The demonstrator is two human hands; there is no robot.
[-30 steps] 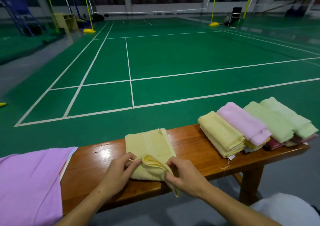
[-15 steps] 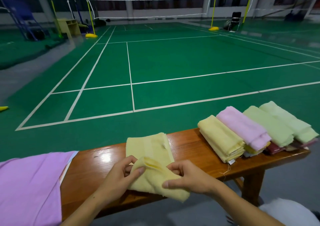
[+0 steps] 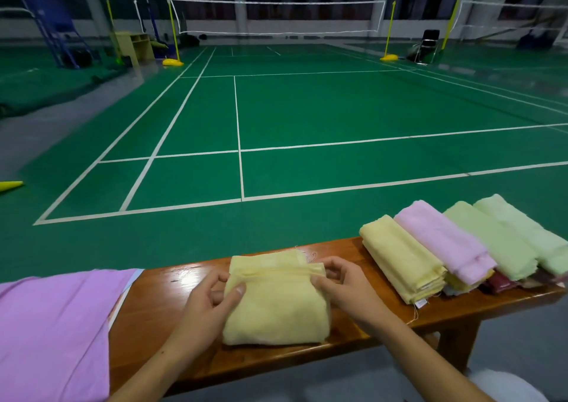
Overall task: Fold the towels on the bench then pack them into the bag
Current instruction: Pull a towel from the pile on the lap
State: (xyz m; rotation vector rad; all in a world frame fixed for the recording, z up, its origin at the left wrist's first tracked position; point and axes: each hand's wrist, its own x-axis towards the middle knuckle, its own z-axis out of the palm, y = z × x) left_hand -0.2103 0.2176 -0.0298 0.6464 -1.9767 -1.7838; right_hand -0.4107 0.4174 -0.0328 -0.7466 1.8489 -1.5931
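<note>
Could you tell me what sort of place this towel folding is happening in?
Most likely an indoor badminton hall. A net stretches between yellow posts over a green court floor marked with white lines, and an umpire's chair stands at the left. The person works at a wooden bench beside the court.

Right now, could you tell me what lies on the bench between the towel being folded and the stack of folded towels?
Only bare bench, as the head view shows; the right hand sits at the towel's edge, short of the stack.

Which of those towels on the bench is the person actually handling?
The yellow towel between both hands, set apart from the folded row: another yellow, pink, two green.
</note>
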